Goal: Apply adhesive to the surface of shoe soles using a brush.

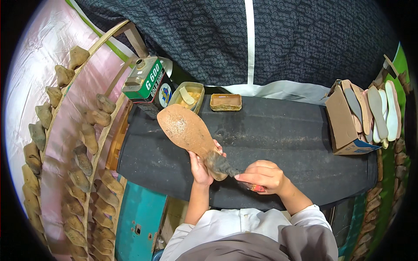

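A tan insole (180, 126) is held up above the table by my left hand (201, 168), whose fingers wrap round its narrow heel half. Its broad forefoot end points away to the upper left and looks wet and shiny. In my right hand (265, 177) is a brush (221, 164) with a red handle end and dark, matted bristles. The bristles lie against the insole near its heel. Part of the handle is hidden by my right fingers.
Beyond the insole stand a green and black metal can (150, 82), a plastic tub (199, 87) with a pale scoop and yellowish contents, and a small brown dish (226, 102). At right, a cardboard box (344, 115) holds several insoles. Wooden shoe lasts (89, 138) line racks at left.
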Demonstrator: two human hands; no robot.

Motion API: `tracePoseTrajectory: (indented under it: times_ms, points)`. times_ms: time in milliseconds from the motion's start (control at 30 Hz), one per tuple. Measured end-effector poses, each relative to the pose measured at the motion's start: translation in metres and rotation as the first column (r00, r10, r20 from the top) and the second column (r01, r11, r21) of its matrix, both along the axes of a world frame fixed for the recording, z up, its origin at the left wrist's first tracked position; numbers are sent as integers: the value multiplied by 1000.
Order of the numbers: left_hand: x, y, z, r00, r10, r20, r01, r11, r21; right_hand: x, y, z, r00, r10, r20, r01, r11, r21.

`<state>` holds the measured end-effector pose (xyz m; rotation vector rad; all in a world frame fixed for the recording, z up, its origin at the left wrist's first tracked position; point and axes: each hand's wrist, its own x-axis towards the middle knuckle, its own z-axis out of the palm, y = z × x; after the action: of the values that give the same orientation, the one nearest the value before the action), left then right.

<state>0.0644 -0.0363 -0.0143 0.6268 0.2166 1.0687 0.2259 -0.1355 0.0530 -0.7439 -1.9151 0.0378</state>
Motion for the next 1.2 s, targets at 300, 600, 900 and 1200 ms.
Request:
tracePoseTrajectory:
  times_ms: [300, 600, 900, 1200]
  points:
    - [-1, 9, 6, 979, 131, 159, -139, 989, 41, -1, -2, -8, 996, 53, 70, -54, 998, 12]
    - [-3, 13, 11, 960, 174, 221, -187, 982, 37, 9, -12, -7, 994, 109, 28, -107, 994, -37]
    - [-6, 12, 14, 962, 174, 211, -187, 981, 43, 6, -11, -9, 989, 145, 17, -144, 988, -48]
    - [-16, 12, 10, 955, 220, 199, -222, 975, -15, 23, -15, 4, 986, 166, -7, -165, 973, -161]
